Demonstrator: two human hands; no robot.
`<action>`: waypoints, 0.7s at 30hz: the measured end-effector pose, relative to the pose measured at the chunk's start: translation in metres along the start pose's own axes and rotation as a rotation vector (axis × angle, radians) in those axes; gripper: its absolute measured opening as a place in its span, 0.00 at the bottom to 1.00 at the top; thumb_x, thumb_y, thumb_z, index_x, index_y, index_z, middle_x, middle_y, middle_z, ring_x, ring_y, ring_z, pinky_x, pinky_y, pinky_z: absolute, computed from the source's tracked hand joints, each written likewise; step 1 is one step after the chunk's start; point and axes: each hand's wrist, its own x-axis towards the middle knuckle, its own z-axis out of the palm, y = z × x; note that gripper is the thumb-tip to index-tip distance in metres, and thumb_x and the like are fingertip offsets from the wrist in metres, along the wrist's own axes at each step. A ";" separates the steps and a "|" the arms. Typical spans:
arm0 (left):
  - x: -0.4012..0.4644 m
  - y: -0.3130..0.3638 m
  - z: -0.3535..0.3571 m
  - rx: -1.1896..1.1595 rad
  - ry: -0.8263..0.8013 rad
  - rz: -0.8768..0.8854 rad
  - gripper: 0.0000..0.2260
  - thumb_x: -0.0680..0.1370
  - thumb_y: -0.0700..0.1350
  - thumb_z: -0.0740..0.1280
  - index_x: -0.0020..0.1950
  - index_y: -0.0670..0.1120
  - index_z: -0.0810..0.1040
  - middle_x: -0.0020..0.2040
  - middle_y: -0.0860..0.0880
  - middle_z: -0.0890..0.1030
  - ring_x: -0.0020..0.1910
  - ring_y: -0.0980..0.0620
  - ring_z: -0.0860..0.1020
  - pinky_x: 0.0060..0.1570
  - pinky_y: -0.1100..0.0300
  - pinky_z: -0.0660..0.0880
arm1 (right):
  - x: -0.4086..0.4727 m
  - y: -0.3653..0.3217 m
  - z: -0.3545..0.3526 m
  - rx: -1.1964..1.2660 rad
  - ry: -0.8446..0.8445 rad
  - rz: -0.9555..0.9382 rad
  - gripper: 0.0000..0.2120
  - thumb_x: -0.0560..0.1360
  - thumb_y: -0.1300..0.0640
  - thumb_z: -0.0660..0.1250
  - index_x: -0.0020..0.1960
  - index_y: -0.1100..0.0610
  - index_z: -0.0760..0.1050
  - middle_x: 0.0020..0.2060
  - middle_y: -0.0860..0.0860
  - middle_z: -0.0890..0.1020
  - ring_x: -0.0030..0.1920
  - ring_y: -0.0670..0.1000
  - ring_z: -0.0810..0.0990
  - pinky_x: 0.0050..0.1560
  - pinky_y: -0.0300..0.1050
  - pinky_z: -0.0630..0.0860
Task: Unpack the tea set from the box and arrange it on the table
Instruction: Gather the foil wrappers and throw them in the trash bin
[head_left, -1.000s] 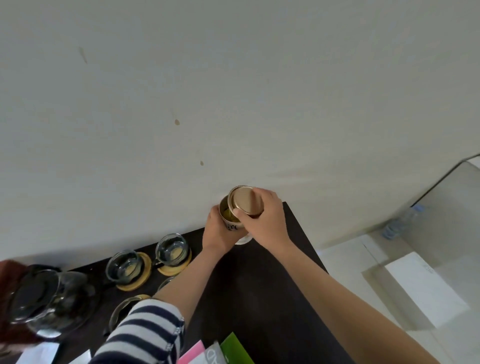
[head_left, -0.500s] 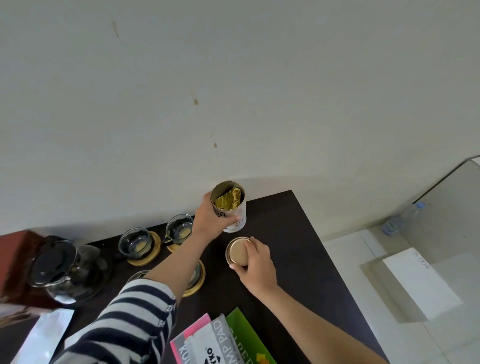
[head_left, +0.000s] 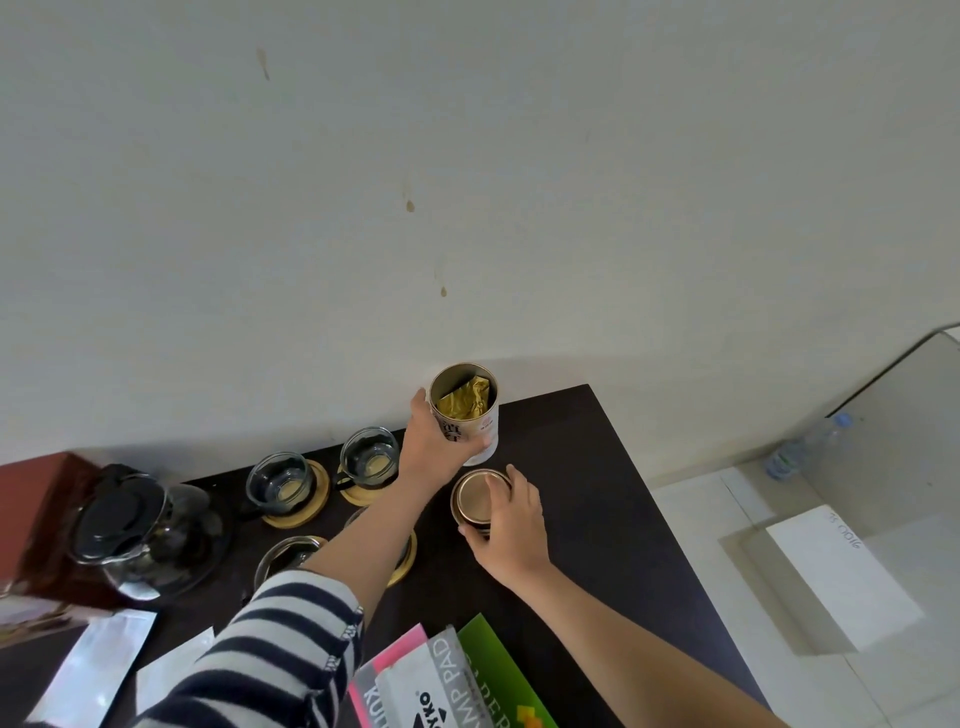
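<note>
at frame centre on the dark surface (head_left: 597, 467) | your left hand (head_left: 434, 441) grips the open tea tin (head_left: 470, 415) | your right hand (head_left: 511, 525) holds its lid (head_left: 475, 501) down | step: arranging the tin | next: probably release both.

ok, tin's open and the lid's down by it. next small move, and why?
Probably let the right hand release the round gold lid: it seems to rest on the dark table, while the left hand steadies the open white cylindrical tin showing its gold foil pouch.
</note>
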 end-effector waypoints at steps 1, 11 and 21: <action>-0.004 -0.001 0.000 0.005 0.002 -0.012 0.44 0.63 0.48 0.80 0.71 0.45 0.57 0.64 0.48 0.72 0.64 0.49 0.71 0.55 0.64 0.68 | -0.002 0.001 -0.001 -0.008 0.002 -0.004 0.33 0.73 0.43 0.68 0.72 0.54 0.62 0.75 0.55 0.60 0.74 0.56 0.58 0.72 0.52 0.61; -0.073 -0.006 -0.012 0.197 0.100 -0.090 0.49 0.66 0.57 0.76 0.76 0.44 0.51 0.75 0.44 0.59 0.74 0.46 0.58 0.71 0.51 0.62 | -0.046 -0.017 -0.017 -0.020 0.064 -0.041 0.32 0.75 0.47 0.66 0.75 0.55 0.59 0.74 0.54 0.61 0.74 0.55 0.59 0.75 0.53 0.57; -0.213 -0.062 -0.084 0.106 0.286 -0.012 0.30 0.72 0.52 0.72 0.69 0.43 0.66 0.64 0.45 0.72 0.65 0.49 0.69 0.64 0.56 0.68 | -0.156 -0.076 0.001 0.138 0.084 -0.175 0.33 0.78 0.38 0.52 0.73 0.61 0.63 0.72 0.56 0.67 0.73 0.55 0.62 0.73 0.50 0.58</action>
